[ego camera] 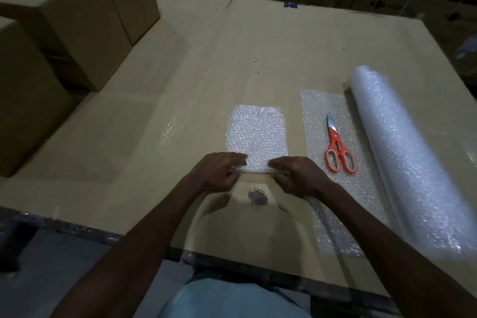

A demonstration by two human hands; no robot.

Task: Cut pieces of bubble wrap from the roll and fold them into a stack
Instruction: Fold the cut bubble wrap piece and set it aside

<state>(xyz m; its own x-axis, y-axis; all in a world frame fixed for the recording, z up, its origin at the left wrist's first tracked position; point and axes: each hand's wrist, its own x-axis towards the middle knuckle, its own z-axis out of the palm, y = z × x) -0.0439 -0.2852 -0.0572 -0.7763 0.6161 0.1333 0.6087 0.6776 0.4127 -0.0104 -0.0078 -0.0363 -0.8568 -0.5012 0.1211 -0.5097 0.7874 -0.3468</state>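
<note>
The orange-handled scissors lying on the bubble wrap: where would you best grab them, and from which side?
Probably by the two orange handle loops, coming from the near edge of the table. The orange-handled scissors lie flat and closed on the unrolled bubble wrap sheet, loops toward the person and steel blades pointing away, so the right hand meets the loops first.

Two bare forearms are showing, entering from the bottom of the head view, no sleeves reaching into view on either one. Left hand (215, 171) and right hand (296, 175) are both bare: no gloves, no rings, no watch or wristband showing. Fingers (280, 162) are looking short-nailed as far as the dim light allows; detail is too dark to tell more. At the bottom centre the person is wearing a light blue garment (232, 299), plain, no print or logo showing, with a darker band along its top edge.
</note>
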